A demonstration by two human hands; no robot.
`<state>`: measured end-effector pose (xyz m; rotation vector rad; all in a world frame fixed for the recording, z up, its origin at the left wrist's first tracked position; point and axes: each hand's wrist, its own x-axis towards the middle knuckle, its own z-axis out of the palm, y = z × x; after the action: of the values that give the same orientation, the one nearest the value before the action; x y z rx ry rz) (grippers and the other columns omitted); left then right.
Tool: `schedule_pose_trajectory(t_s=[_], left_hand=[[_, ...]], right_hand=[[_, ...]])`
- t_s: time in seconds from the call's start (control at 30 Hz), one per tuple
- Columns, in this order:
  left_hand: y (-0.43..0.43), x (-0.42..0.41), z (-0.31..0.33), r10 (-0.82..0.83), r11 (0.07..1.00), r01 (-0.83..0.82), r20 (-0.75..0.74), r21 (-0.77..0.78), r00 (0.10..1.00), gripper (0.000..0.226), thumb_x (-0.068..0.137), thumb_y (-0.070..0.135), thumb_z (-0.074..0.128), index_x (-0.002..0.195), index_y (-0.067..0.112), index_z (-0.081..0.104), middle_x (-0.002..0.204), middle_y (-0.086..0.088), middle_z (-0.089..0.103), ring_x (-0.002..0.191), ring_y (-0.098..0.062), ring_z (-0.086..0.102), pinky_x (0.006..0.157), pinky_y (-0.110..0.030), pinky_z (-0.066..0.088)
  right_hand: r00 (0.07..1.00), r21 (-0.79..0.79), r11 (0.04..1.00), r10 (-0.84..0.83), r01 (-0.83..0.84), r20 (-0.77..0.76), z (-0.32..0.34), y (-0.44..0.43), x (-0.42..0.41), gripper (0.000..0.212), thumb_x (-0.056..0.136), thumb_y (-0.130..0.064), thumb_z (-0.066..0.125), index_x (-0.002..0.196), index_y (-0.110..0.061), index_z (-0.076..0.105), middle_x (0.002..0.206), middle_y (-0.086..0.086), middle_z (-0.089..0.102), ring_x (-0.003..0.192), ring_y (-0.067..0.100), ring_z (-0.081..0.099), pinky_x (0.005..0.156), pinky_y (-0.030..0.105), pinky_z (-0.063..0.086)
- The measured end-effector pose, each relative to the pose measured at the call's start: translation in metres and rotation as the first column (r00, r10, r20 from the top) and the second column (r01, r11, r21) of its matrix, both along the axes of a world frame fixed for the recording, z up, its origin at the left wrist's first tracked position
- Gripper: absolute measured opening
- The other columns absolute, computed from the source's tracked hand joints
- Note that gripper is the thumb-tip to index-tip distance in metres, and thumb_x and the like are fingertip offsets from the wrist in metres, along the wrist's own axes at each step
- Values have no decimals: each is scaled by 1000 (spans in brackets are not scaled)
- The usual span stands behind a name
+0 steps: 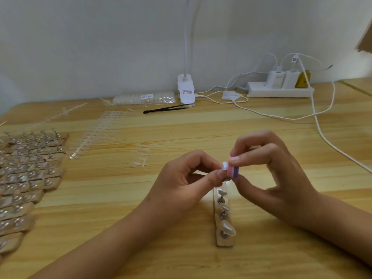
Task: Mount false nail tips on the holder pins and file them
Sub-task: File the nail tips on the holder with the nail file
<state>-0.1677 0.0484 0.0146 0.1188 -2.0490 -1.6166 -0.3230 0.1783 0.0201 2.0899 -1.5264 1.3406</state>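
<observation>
Left hand: we see the left hand (187, 178) pinching a small clear nail tip (224, 165) between thumb and forefinger, with the other fingers curled loosely.
Right hand: the right hand (267, 172) pinches a pink-and-purple file block (233, 171) between thumb and fingertips, and the block's face touches the tip.
Where the tip is: centre of the view, just above the far end of the holder strip (225, 243), which runs from the hands toward 6 o'clock on the table (201, 127). We cannot tell whether the tip sits on a pin.
How the tip handles: we judge it very light, thin, springy and slippery. It could flick out of a loose pinch or crack under a hard squeeze.
Where to hold: by its side edges near the base, leaving the free edge bare for the file.
How it looks: pale, translucent, glossy, gently curved.
On the strip: mounted tips (228, 228) sit in a row on metal pins.
At 9 o'clock: many stacked holders (30, 178).
At 10 o'clock: clear racks of unused tips (96, 135).
</observation>
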Motion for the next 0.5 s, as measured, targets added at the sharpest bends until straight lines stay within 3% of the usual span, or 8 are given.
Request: schedule_pose_trajectory(t_s=[0.13, 0.27, 0.37, 0.43, 0.5], left_hand=[[-1, 0, 2, 4, 1000, -4, -6, -13, 1000, 9, 86, 26, 69, 89, 18, 69, 83, 12, 70, 80, -3, 68, 72, -15, 52], [0, -1, 0, 8, 1000, -8, 6, -3, 1000, 11, 85, 29, 75, 87, 19, 70, 89, 4, 72, 88, -12, 71, 78, -25, 56], [0, 0, 2, 9, 1000, -9, -25, 11, 1000, 9, 87, 29, 67, 93, 22, 68, 99, 4, 71, 94, -15, 69, 80, -27, 56], [-3, 0, 5, 27, 997, -23, -43, 70, 999, 10, 89, 27, 70, 94, 20, 66, 100, 1, 73, 91, -14, 70, 77, -23, 55], [-5, 0, 6, 47, 990, -41, -44, 134, 998, 6, 87, 25, 67, 91, 21, 66, 87, -2, 74, 82, -14, 71, 72, -22, 55]], right_hand=[[996, -34, 998, 47, -49, -72, -2, 1, 4, 22, 94, -19, 63, 113, -21, 52, 110, -3, 53, 101, 14, 58, 83, 33, 47], [988, 58, 995, -88, 82, 128, -2, -7, -17, 22, 88, -13, 67, 105, -20, 56, 106, 2, 56, 101, 22, 59, 87, 46, 50], [939, 60, 995, -90, 75, 333, -2, -9, -25, 26, 88, -11, 69, 108, -21, 55, 107, 3, 56, 102, 22, 60, 93, 37, 52], [945, 50, 997, -71, 57, 320, -3, -9, -24, 25, 89, -13, 65, 111, -20, 55, 109, 2, 55, 104, 21, 59, 94, 30, 50], [963, 52, 997, -65, 53, 262, -4, -9, -20, 25, 88, -13, 61, 111, -18, 56, 109, 4, 55, 103, 24, 59, 93, 36, 50]])
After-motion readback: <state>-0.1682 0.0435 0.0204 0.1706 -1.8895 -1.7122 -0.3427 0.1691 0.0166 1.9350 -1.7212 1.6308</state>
